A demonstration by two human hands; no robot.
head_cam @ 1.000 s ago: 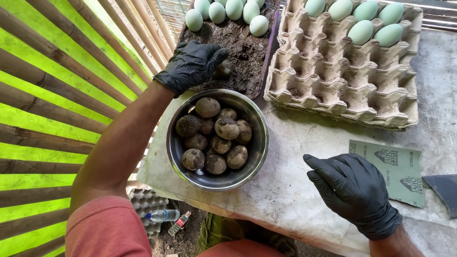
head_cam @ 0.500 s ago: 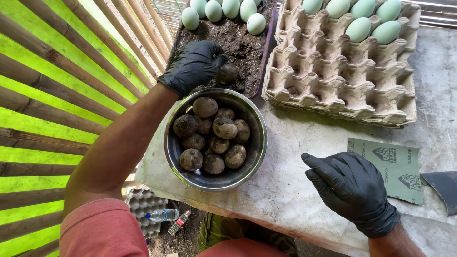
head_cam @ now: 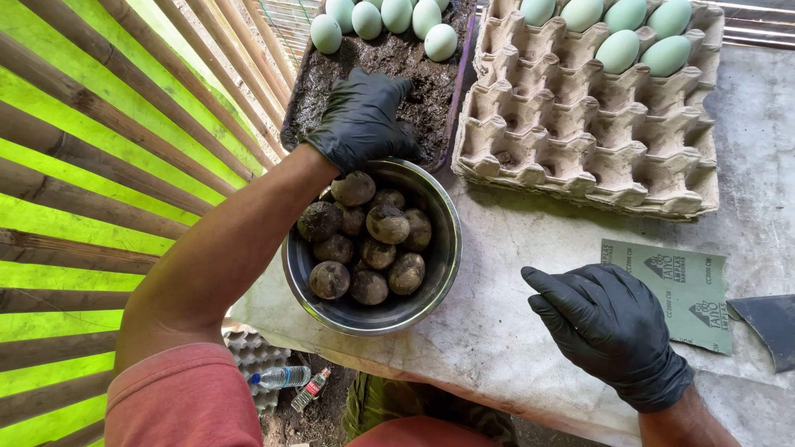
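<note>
My left hand (head_cam: pixel 363 120), in a black glove, hovers over the near edge of a dark tray of mud (head_cam: pixel 331 79), just above a steel bowl (head_cam: pixel 443 273). Its fingers curl down around a mud-coated egg that is mostly hidden beneath them. The bowl holds several mud-coated eggs (head_cam: pixel 368 240). My right hand (head_cam: pixel 609 327), also in a black glove, rests on the grey table (head_cam: pixel 513 348) to the right of the bowl. Its fingers are spread and it holds nothing. It lies beside a green sandpaper sheet (head_cam: pixel 675 285).
Several pale green eggs (head_cam: pixel 377 21) lie at the far end of the mud tray. More pale eggs (head_cam: pixel 633 37) sit in a cardboard egg carton (head_cam: pixel 580 149). A dark sheet (head_cam: pixel 770 327) lies at the right. Bamboo slats (head_cam: pixel 99 190) run along the left. A plastic bottle (head_cam: pixel 281 378) lies below.
My left hand has drawn back from the mud toward the bowl, and its fingers now cover the mud-coated egg. My right hand has barely moved.
</note>
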